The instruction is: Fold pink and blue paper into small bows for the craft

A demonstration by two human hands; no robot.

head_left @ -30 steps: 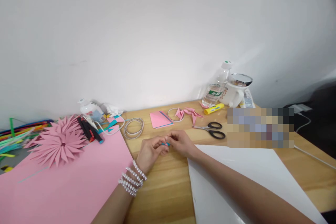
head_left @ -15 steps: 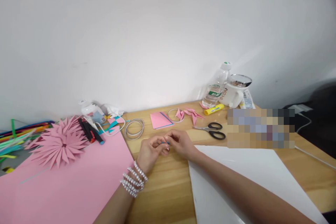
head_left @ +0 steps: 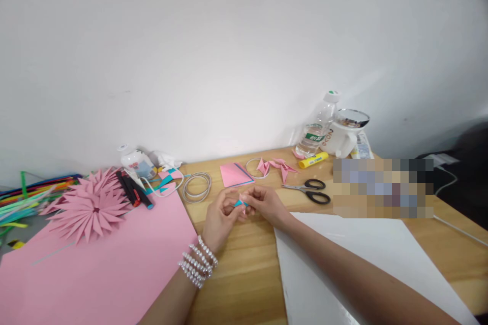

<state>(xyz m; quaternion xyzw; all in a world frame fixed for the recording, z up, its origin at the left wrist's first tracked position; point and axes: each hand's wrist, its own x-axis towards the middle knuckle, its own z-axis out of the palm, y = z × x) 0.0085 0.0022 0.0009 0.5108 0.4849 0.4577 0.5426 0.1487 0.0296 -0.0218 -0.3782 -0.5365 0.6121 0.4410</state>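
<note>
A small pink and blue folded paper (head_left: 240, 203) is pinched between my two hands over the wooden table. My left hand (head_left: 222, 216), with pearl strands round its wrist, grips it from the left. From the right, my right hand (head_left: 264, 205) holds it with thumb and forefinger. Pink square sheets (head_left: 235, 174) lie just behind my hands. Black-handled scissors (head_left: 310, 191) rest to the right of my right hand. Pink folded paper pieces (head_left: 282, 168) lie behind the scissors, beside a thin ring.
Pink card (head_left: 114, 274) with a spiky paper flower (head_left: 89, 208) and markers (head_left: 133, 189) covers the left. A white board (head_left: 366, 259) lies under my right forearm. Farther back stand a water bottle (head_left: 314, 134), a white mug (head_left: 337, 139) and a glue stick (head_left: 313, 160).
More of the folded paper now shows between my fingertips, its blue and pink faces visible. My hands stay together, and the whole view has shifted slightly.
</note>
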